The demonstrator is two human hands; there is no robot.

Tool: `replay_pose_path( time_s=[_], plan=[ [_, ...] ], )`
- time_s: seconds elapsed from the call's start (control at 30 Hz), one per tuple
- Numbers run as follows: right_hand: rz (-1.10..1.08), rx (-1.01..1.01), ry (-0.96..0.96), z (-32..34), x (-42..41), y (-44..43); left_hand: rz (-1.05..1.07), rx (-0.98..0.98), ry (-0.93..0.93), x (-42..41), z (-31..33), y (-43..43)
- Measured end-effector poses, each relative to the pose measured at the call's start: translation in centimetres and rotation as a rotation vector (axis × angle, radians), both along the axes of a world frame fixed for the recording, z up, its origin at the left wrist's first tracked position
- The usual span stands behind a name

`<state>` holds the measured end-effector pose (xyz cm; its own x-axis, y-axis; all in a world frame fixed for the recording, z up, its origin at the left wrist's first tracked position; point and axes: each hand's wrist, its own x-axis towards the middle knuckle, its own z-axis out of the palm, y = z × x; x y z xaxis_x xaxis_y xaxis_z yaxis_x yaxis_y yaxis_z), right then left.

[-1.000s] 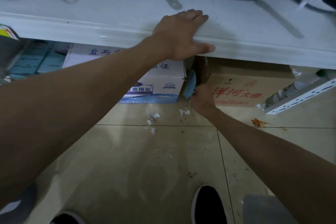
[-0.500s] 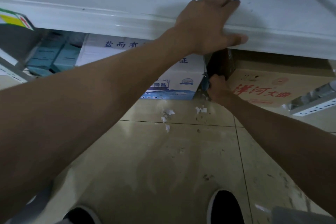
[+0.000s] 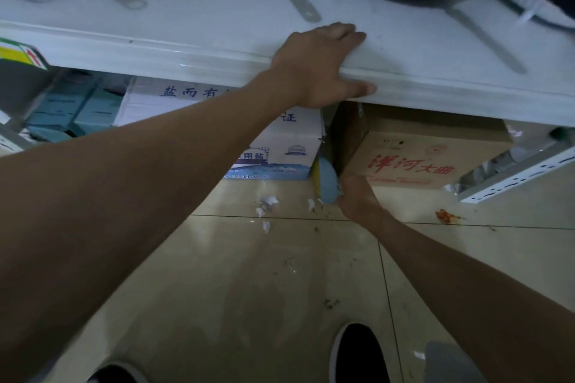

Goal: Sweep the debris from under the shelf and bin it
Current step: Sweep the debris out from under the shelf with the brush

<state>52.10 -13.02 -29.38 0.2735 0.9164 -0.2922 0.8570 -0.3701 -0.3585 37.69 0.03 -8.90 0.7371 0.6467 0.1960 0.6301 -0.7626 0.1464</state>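
My left hand [image 3: 323, 68] grips the front edge of the white shelf [image 3: 186, 62], fingers flat on top and thumb along the lip. My right hand [image 3: 356, 196] holds a small blue hand brush [image 3: 328, 183] low at the floor, its head at the mouth of the gap between two boxes under the shelf. White paper scraps [image 3: 266, 207] and dark crumbs [image 3: 315, 210] lie on the beige tile just in front of the boxes. An orange scrap [image 3: 446, 216] lies to the right.
A white and blue salt carton [image 3: 280, 146] and a brown cardboard box [image 3: 413, 158] stand under the shelf. Teal boxes [image 3: 71, 109] sit far left, a white slotted rail [image 3: 513, 177] at right. Pans rest on the shelf. My black shoes [image 3: 357, 351] are below, a grey object [image 3: 451, 364] beside them.
My right hand has drawn the brush back out of the gap between the boxes toward me; the blue head shows again. My left hand has stayed on the shelf edge.
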Motion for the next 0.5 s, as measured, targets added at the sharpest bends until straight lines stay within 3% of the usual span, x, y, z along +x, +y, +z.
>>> replay_pose_path(
  time_s=[0.13, 0.33, 0.5],
  plan=[
    [-0.023, -0.047, 0.001, 1.8, -0.1, -0.4, 0.002, 0.005, -0.005, 0.0, 0.3, -0.1],
    [-0.06, 0.111, 0.055, 3.4, -0.2, 1.7, 0.007, -0.023, -0.024, 0.0, 0.1, -0.2],
    [-0.032, 0.157, -0.021, 3.1, -1.4, 3.8, 0.016, -0.017, -0.029, 0.0, -0.1, 0.1]
  ],
)
